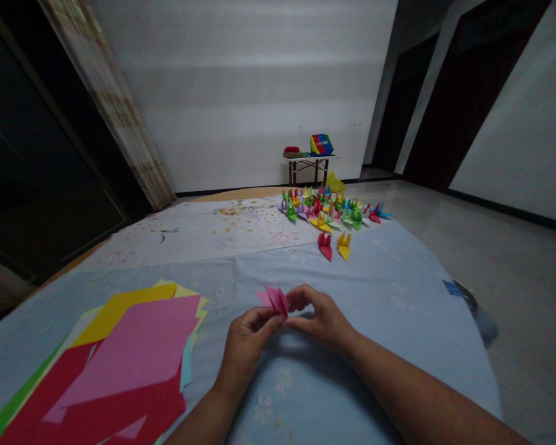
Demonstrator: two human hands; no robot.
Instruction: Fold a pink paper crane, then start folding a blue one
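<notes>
A small folded pink paper piece [276, 299] with pointed flaps is up over the blue cloth, near the middle of the view. My left hand [249, 337] pinches its lower edge between thumb and fingers. On the other side, my right hand [323, 318] is curved with thumb and forefinger apart, its fingertips at the right edge of the pink piece; whether they touch it is hard to tell. To the left lies a pile of coloured sheets, with a pink sheet [143, 346] on top, and yellow [118, 312] and red [55, 383] ones around it.
Many folded paper cranes [317, 207] crowd the far right of the round table [204, 272]. Nearer stand a red crane [325, 246] and a yellow crane [344, 245]. Beyond, a small table [310, 159] by the wall bears a colourful box [321, 144].
</notes>
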